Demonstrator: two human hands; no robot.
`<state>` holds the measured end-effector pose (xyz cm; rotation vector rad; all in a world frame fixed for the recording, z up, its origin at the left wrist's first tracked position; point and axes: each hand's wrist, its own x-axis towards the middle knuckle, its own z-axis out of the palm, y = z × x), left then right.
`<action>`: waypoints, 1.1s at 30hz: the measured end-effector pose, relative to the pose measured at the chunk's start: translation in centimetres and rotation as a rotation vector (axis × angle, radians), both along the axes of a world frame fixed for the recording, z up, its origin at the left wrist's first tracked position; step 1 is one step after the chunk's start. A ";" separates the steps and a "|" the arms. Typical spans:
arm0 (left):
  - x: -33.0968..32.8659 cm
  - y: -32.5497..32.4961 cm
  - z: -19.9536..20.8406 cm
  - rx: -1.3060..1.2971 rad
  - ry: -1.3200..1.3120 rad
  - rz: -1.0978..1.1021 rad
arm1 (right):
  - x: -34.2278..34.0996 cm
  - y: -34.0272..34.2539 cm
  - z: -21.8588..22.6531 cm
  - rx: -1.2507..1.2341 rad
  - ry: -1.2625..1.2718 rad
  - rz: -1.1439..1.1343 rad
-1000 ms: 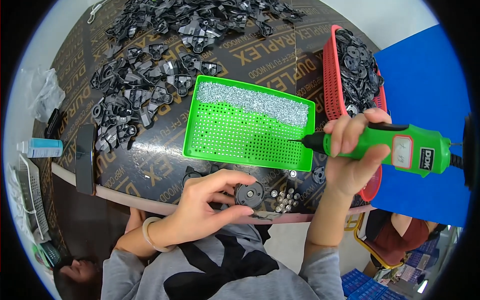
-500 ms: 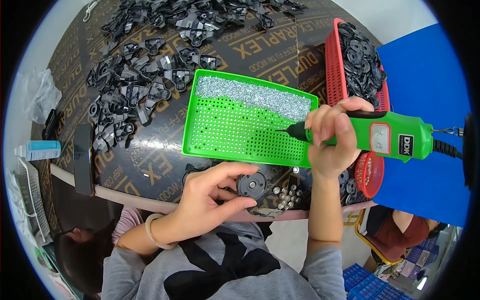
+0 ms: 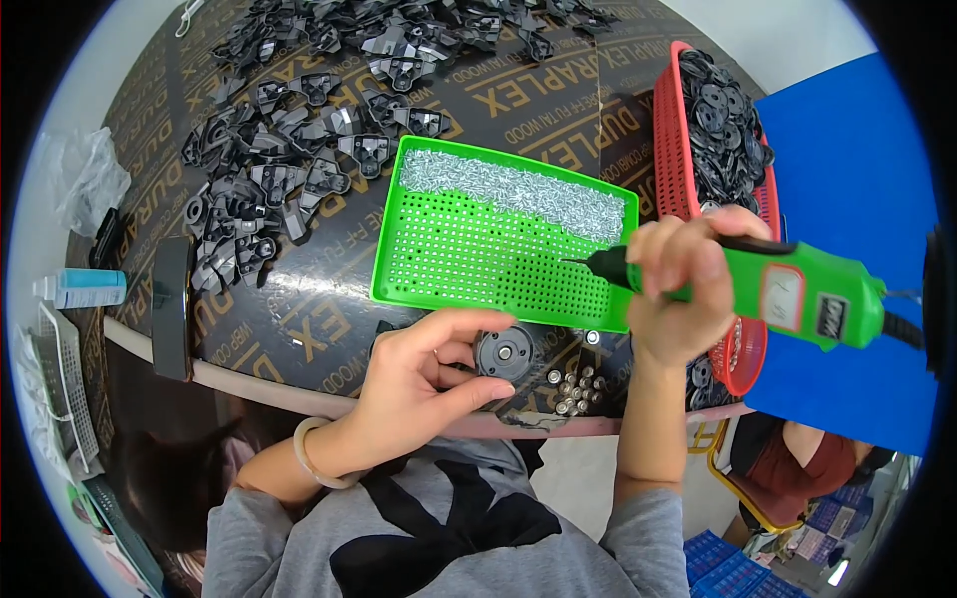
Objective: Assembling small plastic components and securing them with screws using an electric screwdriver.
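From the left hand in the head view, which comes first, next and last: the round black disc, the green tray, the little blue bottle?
1. Round black disc: touching the left hand, at its fingertips.
2. Green tray: just above the hand, farther up the table.
3. Blue bottle: far off at the table's left edge.

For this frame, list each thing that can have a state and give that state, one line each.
Left hand: shut on the round black part.
Round black part: flat at the table edge.
Right hand: shut on the green screwdriver.
Green screwdriver: tip over the green tray.
Green tray: screws heaped along far side.
Red basket: full of black discs.
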<state>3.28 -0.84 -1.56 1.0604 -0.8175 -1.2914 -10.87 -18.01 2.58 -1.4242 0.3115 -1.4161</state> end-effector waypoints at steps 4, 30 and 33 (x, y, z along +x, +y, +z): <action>0.0 0.0 -0.4 -0.012 -0.006 0.014 | -1.5 2.3 3.0 0.005 -0.028 0.113; -0.4 0.0 0.2 0.022 -0.045 -0.013 | -2.3 7.5 4.9 0.050 0.052 0.316; -0.6 -0.1 0.3 0.003 -0.006 0.004 | -2.1 7.4 4.9 0.027 0.073 0.277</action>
